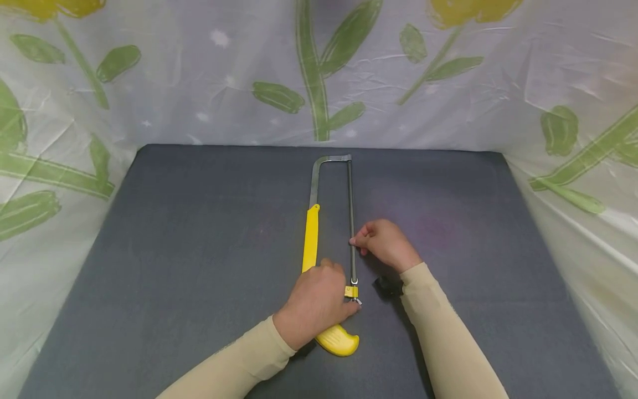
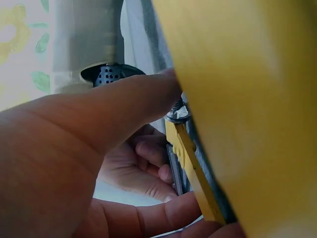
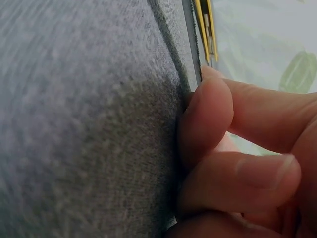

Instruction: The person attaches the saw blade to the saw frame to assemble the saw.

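Note:
A hacksaw with a yellow handle (image 1: 340, 340) and a grey steel front bow (image 1: 315, 180) lies on the dark table, its far end pointing away. My left hand (image 1: 315, 293) grips the frame just above the handle, the thumb reaching to the wing nut (image 1: 357, 302) at the blade's near end. In the left wrist view the yellow frame (image 2: 242, 109) fills the right side, with the wing nut (image 2: 178, 114) under the thumb. With thumb and fingertips, my right hand (image 1: 387, 242) pinches the blade (image 1: 351, 210) along its lower half. The right wrist view shows the fingers (image 3: 208, 119) at the blade's edge.
A dark grey cloth covers the table (image 1: 189, 249). Plastic sheeting (image 1: 199, 72) printed with flowers and green leaves hangs behind it and on both sides. A black wrist camera (image 1: 387, 287) sits under the right wrist, close over the table.

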Action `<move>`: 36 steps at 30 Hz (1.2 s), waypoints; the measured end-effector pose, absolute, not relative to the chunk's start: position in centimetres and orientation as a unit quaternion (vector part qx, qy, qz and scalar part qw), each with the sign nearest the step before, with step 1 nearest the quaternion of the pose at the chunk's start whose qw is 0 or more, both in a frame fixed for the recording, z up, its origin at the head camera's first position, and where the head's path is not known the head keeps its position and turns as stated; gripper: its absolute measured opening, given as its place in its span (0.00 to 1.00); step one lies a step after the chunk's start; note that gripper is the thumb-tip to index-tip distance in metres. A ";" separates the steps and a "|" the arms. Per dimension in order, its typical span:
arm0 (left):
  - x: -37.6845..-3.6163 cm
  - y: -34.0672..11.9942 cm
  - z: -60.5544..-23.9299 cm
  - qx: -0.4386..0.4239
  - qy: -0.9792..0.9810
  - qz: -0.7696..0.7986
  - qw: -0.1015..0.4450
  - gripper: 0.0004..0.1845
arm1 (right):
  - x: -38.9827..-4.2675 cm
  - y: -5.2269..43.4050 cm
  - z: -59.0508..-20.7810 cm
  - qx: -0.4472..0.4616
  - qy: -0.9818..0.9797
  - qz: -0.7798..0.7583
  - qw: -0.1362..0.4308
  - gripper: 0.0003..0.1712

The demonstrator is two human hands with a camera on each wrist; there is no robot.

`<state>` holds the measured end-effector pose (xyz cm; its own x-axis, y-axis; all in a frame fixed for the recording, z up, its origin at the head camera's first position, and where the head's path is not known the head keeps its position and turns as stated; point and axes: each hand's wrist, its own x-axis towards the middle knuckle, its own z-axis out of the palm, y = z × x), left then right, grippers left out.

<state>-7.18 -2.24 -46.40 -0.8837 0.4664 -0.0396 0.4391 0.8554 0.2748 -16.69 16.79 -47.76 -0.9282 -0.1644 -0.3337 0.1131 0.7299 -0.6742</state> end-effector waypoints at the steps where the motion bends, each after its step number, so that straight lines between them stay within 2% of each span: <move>1: -7.2 -2.3 -46.4 0.236 0.961 0.132 0.052 0.30 | -16.7 16.8 -47.7 -0.013 0.911 -0.366 0.188 0.16; 24: -7.4 -2.4 -46.3 0.230 0.963 0.130 0.058 0.31 | -16.5 16.4 -47.6 -0.026 0.928 -0.338 0.157 0.14; 29: -7.6 -2.8 -45.6 0.227 0.954 0.163 0.106 0.33 | -16.1 16.6 -47.6 -0.032 0.927 -0.340 0.151 0.17; 33: -8.8 -4.5 -44.7 0.200 0.934 0.249 0.158 0.27 | -14.9 17.2 -47.8 -0.038 0.925 -0.349 0.145 0.20; 36: -10.4 -6.5 -44.3 0.139 0.936 0.285 0.150 0.21 | -13.4 17.5 -47.9 -0.042 0.924 -0.354 0.140 0.19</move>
